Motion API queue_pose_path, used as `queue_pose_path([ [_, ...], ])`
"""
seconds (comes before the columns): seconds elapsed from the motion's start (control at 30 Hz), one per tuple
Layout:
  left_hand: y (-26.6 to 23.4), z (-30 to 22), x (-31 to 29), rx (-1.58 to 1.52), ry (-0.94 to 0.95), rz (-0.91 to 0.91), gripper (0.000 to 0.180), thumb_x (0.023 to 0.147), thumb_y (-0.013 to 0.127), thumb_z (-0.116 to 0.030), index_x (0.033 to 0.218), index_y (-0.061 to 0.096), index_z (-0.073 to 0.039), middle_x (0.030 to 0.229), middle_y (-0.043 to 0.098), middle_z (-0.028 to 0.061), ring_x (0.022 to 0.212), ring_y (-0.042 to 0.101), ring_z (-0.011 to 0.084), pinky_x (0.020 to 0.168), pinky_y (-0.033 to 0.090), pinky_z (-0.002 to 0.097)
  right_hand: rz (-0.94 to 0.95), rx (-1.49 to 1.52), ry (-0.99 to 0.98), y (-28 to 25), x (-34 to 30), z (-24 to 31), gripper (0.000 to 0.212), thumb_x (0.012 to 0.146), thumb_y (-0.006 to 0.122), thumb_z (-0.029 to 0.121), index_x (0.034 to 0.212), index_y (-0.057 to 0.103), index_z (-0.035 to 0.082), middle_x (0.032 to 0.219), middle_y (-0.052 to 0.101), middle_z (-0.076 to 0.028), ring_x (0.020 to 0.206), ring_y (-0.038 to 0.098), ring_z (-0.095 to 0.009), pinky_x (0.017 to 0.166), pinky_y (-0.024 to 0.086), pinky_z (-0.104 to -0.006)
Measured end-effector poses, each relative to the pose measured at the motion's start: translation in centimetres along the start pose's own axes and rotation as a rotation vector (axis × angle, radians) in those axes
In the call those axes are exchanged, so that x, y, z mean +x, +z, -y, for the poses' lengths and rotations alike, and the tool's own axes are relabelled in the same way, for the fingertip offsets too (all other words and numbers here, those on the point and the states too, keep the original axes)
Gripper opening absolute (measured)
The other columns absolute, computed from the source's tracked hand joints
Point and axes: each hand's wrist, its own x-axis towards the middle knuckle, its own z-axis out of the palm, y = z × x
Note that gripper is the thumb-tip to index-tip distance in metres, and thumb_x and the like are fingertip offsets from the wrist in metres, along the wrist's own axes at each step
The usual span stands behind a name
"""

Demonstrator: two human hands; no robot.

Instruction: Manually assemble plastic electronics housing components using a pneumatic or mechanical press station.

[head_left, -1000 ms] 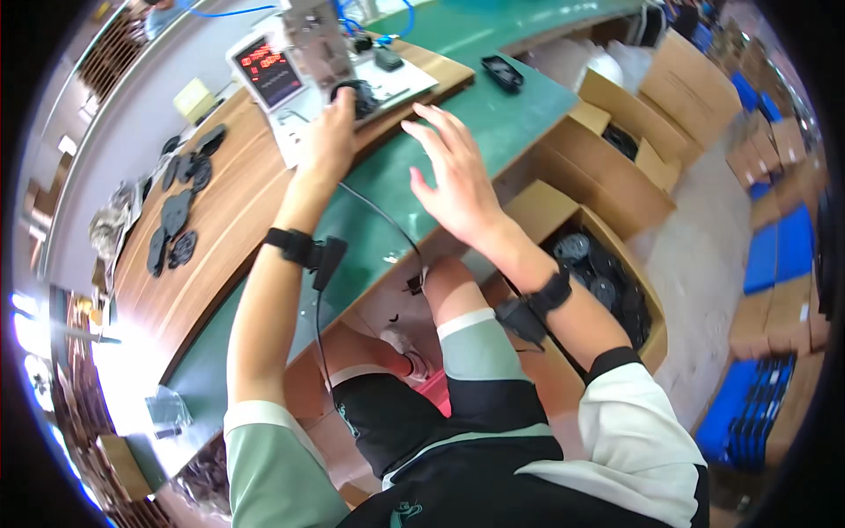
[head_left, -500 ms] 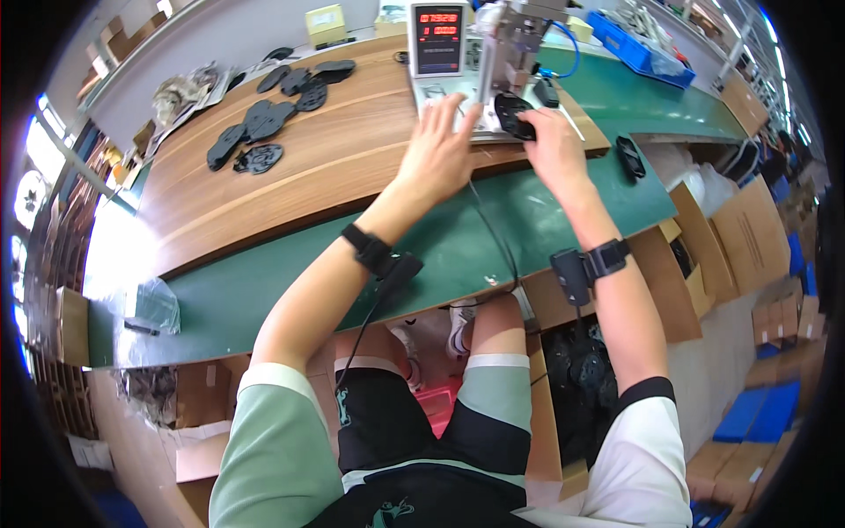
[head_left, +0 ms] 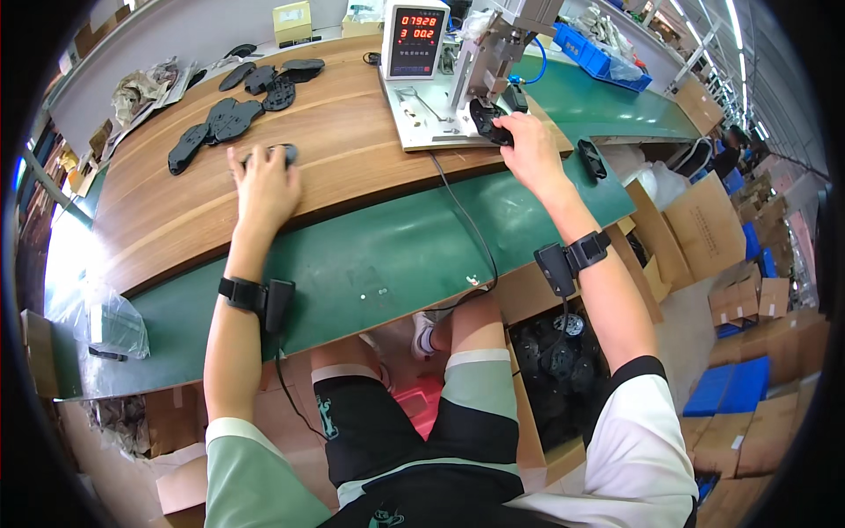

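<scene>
My left hand (head_left: 267, 192) is over the wooden board (head_left: 343, 167), its fingers curled round a small black plastic part (head_left: 290, 154) that shows at the fingertips; the hand is slightly blurred. At the bench press (head_left: 497, 62), my right hand (head_left: 533, 151) pinches the edge of a black plastic housing (head_left: 487, 123). That housing sits tilted beneath the press head, above the white base plate (head_left: 418, 132). Beyond my left hand, several black plastic parts (head_left: 231, 119) lie in a loose row on the board.
A display box (head_left: 415, 42) with red digits stands beside the press. Another black part (head_left: 591, 160) lies on the green bench (head_left: 378, 264) at right. A blue crate (head_left: 607, 57) is at the back right, a clear plastic bag (head_left: 114, 326) at the left. Below stands a carton of black parts (head_left: 563, 356).
My left hand has moved left from the press to the loose part on the board and closed round it. My right hand stays at the housing under the press. The display digits have changed.
</scene>
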Motion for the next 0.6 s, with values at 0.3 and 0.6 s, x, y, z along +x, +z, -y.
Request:
queue_pose_path([
  [0.3, -1.6, -4.0, -1.2, -0.539, 0.330, 0.133, 0.043, 0.093, 0.069, -0.021, 0.134, 0.067, -0.007, 0.137, 0.065, 0.0147, 0.127, 0.056, 0.0361, 0.119, 0.040, 0.0480, 0.013, 0.067, 0.023, -0.4, 0.0, 0.5, 0.037, 0.075, 0.071, -0.003, 0.111, 0.075, 0.003, 0.103, 0.070, -0.016, 0.104, 0.066, -0.039, 0.093, 0.055, -0.0478],
  [0.6, -0.9, -3.8, -1.0, -0.552, 0.475, 0.117, 0.059, 0.082, 0.083, -0.016, 0.138, 0.066, -0.009, 0.133, 0.068, 0.0160, 0.131, 0.054, 0.0352, 0.108, 0.051, 0.0433, 0.031, 0.063, 0.024, -0.4, 0.1, 0.4, 0.038, 0.075, 0.071, -0.003, 0.113, 0.074, 0.003, 0.107, 0.070, -0.017, 0.106, 0.066, -0.040, 0.094, 0.054, -0.0485],
])
